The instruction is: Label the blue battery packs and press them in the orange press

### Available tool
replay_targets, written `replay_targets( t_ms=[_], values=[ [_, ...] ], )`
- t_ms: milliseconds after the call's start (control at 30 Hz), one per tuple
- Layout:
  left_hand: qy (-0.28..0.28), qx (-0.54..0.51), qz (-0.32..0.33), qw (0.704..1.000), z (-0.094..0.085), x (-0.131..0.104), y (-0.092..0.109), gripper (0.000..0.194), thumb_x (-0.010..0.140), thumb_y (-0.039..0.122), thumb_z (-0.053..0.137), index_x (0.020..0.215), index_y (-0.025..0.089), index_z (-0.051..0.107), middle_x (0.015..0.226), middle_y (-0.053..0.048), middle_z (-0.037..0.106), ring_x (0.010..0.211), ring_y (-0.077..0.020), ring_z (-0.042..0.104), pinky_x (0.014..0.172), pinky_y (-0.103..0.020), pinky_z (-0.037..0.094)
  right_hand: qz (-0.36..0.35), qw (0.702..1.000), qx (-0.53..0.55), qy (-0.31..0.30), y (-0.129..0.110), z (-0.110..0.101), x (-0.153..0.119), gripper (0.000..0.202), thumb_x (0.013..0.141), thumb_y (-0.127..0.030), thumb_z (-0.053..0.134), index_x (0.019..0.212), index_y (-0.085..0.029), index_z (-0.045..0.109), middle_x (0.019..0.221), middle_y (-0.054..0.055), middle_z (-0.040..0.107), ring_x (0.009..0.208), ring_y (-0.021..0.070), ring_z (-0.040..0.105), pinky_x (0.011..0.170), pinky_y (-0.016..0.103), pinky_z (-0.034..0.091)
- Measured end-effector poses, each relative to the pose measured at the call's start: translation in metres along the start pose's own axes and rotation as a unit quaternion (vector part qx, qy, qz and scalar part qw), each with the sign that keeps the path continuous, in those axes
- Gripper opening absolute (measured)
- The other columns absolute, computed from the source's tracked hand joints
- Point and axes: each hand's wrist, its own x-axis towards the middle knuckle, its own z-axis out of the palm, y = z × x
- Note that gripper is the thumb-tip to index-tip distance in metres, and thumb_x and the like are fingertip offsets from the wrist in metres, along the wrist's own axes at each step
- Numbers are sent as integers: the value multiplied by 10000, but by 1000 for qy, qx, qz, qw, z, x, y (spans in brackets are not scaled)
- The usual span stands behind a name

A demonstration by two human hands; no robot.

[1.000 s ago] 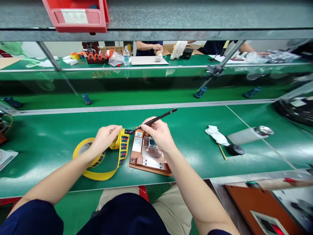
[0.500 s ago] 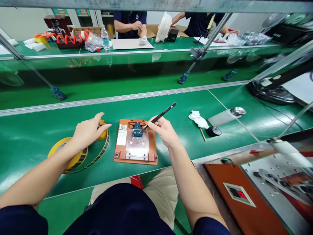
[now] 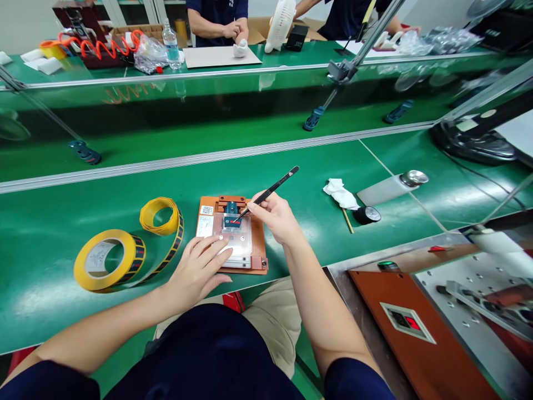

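Note:
My right hand (image 3: 277,219) grips black tweezers (image 3: 280,183), their tips at a dark label with red print (image 3: 232,222) on a small dark blue part (image 3: 231,208). The part sits in a brown fixture board (image 3: 260,244) with a clear plate (image 3: 237,253) on it. Over the left front of the clear plate, my left hand (image 3: 195,275) lies with fingers stretched out and nothing held. A yellow roll of labels (image 3: 89,260) lies left of that hand, and its strip runs to a smaller yellow coil (image 3: 166,225).
White tissue (image 3: 341,193), a thin stick (image 3: 348,221) and a white bottle with a metal top (image 3: 385,188) lie to the right. A brown panel with a red-lit switch (image 3: 410,322) stands at lower right. Beyond the divider, two people work at another bench.
My left hand has moved right and toward me, from the yellow coil onto the fixture. My right hand keeps the tweezers at the label. The camera view has shifted slightly.

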Motion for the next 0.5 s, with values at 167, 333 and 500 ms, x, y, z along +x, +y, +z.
replay_targets(
  t_ms=[167, 333, 500],
  values=[
    [-3, 4, -8, 1000, -1, -1, 0, 517, 965, 333, 628, 1447, 206, 490, 1470, -163, 557, 1380, -340, 472, 1111, -512, 368, 6, 1000, -7, -7, 0, -1, 1, 357, 824, -491, 792, 942, -212, 602, 881, 33, 715, 853, 210, 703, 830, 361, 549],
    [3, 18, 0, 1000, 0, -1, 1, 492, 970, 322, 623, 1428, 195, 498, 1465, -160, 562, 1375, -339, 477, 1108, -507, 362, -2, 1000, -6, -12, 3, -2, 1, 331, 835, -466, 793, 939, -206, 617, 883, 36, 714, 834, 199, 700, 821, 350, 541],
    [13, 32, 15, 999, -2, 2, 1, 473, 963, 308, 639, 1392, 153, 514, 1435, -176, 584, 1347, -340, 492, 1087, -512, 363, -2, 1000, -13, -16, 4, -3, 2, 313, 845, -450, 785, 940, -203, 618, 879, 28, 712, 850, 200, 707, 815, 338, 551]
  ],
)
